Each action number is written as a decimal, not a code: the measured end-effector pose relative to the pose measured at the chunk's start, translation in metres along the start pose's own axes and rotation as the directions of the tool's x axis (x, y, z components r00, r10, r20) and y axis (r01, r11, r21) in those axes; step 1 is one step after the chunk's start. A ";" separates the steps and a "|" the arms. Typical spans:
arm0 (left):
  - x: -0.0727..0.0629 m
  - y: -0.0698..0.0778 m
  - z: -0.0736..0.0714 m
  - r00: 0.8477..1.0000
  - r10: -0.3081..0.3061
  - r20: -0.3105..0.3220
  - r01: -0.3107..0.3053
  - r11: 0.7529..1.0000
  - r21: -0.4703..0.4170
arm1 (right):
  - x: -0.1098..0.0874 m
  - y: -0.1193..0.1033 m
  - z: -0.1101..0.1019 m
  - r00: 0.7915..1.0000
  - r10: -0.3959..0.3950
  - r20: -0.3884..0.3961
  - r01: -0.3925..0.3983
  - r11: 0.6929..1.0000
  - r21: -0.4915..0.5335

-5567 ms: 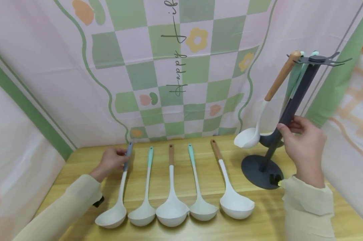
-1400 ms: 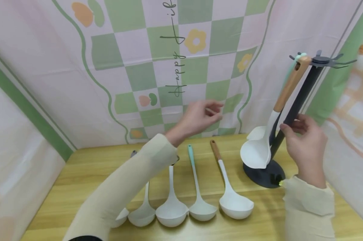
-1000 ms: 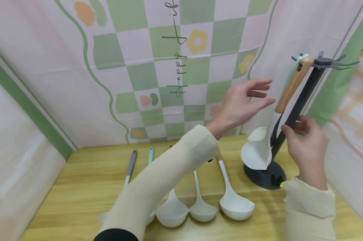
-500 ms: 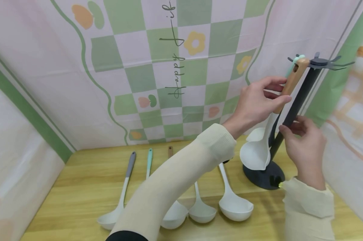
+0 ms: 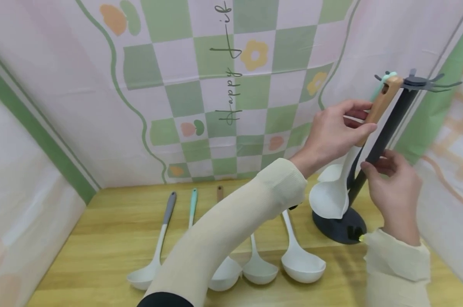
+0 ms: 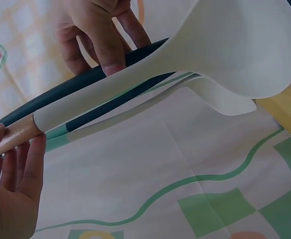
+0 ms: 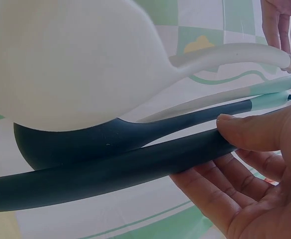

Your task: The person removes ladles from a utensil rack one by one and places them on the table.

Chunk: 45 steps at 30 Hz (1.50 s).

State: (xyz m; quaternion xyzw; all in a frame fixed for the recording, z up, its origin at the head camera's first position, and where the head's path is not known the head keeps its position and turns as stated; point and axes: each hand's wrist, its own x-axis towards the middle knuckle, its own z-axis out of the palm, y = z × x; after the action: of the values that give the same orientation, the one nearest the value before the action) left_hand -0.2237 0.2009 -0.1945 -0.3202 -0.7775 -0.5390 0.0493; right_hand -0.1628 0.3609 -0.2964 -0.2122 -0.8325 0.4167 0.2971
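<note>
A white ladle (image 5: 327, 200) with a brown handle hangs from the top of a dark utensil stand (image 5: 392, 128). My left hand (image 5: 335, 130) pinches that handle between thumb and fingers, as the left wrist view also shows. The right hand (image 5: 398, 187) grips the stand's pole lower down, thumb on the near side. Behind the white ladle hang a dark ladle (image 7: 110, 139) and another pale one (image 6: 220, 97), both with mint handles; the brown-handled ladle partly hides them.
A row of ladles lies on the wooden table (image 5: 112, 230): a grey-handled one (image 5: 147, 273) at left, a white one (image 5: 304, 266) at right, others between, partly under my left sleeve (image 5: 231, 221). A patterned cloth (image 5: 212, 98) stands behind. Bare hooks (image 5: 442, 85) spread at the stand's top right.
My left hand has left the grey-handled ladle on the table, crossed to the right and taken the brown handle. The hanging ladles have swung round toward the front. My right hand stays on the pole.
</note>
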 end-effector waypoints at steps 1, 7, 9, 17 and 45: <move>0.000 0.000 0.000 1.000 0.002 0.000 -0.002 1.000 0.003 | 0.000 0.000 0.000 1.000 0.004 0.002 -0.004 1.000 -0.002; 0.000 0.002 0.001 1.000 0.013 0.003 -0.013 0.999 0.037 | 0.000 0.002 -0.001 1.000 0.005 -0.005 -0.005 1.000 -0.004; 0.000 0.003 0.000 1.000 0.014 0.002 -0.014 0.999 0.044 | 0.000 0.002 -0.002 1.000 0.000 -0.012 0.000 1.000 -0.005; -0.002 0.001 -0.004 1.000 0.014 -0.007 -0.014 0.998 0.060 | 0.000 -0.001 0.001 1.000 -0.001 -0.002 0.001 1.000 -0.007; -0.019 -0.008 -0.026 0.996 0.045 -0.080 -0.050 0.997 -0.062 | 0.002 0.003 0.002 1.000 0.004 0.015 -0.004 1.000 -0.018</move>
State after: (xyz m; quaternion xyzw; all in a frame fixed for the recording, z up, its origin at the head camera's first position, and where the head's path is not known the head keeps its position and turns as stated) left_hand -0.2203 0.1685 -0.1984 -0.3183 -0.7496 -0.5745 0.0824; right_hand -0.1650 0.3626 -0.2986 -0.2135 -0.8380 0.4113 0.2881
